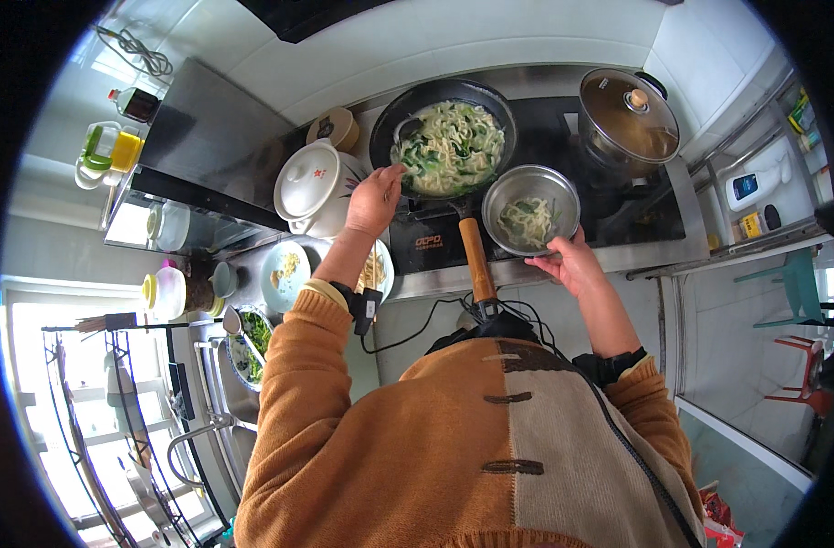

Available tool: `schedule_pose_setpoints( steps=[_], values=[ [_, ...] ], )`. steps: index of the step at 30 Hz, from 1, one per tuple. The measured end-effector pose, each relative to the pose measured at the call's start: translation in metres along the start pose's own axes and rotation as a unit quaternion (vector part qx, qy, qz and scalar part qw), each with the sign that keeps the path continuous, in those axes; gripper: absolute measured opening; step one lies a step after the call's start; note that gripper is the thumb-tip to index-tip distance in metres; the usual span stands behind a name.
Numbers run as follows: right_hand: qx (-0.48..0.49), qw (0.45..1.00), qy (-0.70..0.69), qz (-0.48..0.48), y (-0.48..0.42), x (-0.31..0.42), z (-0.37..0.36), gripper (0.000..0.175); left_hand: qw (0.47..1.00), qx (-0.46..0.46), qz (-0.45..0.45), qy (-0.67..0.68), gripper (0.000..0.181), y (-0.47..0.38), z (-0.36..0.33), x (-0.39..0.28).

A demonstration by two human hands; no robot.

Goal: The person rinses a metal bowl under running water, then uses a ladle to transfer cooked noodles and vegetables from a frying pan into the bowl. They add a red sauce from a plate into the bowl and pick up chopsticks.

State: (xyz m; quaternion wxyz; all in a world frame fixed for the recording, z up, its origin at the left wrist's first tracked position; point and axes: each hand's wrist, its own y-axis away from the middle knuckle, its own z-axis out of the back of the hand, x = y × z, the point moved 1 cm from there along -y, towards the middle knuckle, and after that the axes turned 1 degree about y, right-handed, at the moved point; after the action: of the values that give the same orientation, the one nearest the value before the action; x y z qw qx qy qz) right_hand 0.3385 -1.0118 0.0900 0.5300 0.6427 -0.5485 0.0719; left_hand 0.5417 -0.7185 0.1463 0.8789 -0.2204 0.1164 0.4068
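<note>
A dark wok [511, 123] with a wooden handle stands on the black hob, full of noodles and green leaves [451, 147] in broth. My left hand [376, 202] is closed at the wok's near left rim, around what seems to be the handle of a metal ladle [407, 129]; the ladle's bowl rests among the noodles at the left. To the right of the wok handle, my right hand [564, 260] grips the near rim of a stainless steel bowl [494, 226], fingers underneath. Some noodles and greens lie in this bowl, which is beside the wok's near right edge.
A lidded white ceramic pot [307, 175] stands left of the wok, near plates of food [270, 264]. A steel pot with a glass lid [605, 113] is at the back right. The wok's wooden handle [477, 260] juts over the counter edge, with black cables [417, 342] below.
</note>
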Motion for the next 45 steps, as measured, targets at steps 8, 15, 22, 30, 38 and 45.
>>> schedule_pose_setpoints(
  steps=[8,15,22,30,38,45],
  values=[
    [0.009,1.0,-0.011,0.0,0.001,-0.001,0.001,0.085,0.688,-0.194,0.346,0.608,0.025,0.016,-0.006,0.005],
    [0.011,1.0,-0.005,-0.004,0.0,0.001,0.002,0.083,0.662,-0.212,0.318,0.644,0.024,0.018,0.014,-0.002],
    [0.016,1.0,-0.007,-0.007,0.002,0.001,0.002,0.084,0.679,-0.191,0.282,0.651,0.024,0.008,0.047,-0.018],
    [0.029,0.999,-0.021,-0.003,0.001,0.0,0.002,0.085,0.709,-0.182,0.254,0.632,0.025,-0.013,0.081,-0.037],
    [0.019,1.0,-0.024,-0.001,0.001,-0.002,0.001,0.087,0.726,-0.177,0.228,0.624,0.024,-0.03,0.11,-0.056],
    [0.003,0.999,-0.023,0.022,0.002,-0.005,-0.001,0.078,0.73,-0.173,0.213,0.626,0.024,-0.038,0.118,-0.059]
  ],
)
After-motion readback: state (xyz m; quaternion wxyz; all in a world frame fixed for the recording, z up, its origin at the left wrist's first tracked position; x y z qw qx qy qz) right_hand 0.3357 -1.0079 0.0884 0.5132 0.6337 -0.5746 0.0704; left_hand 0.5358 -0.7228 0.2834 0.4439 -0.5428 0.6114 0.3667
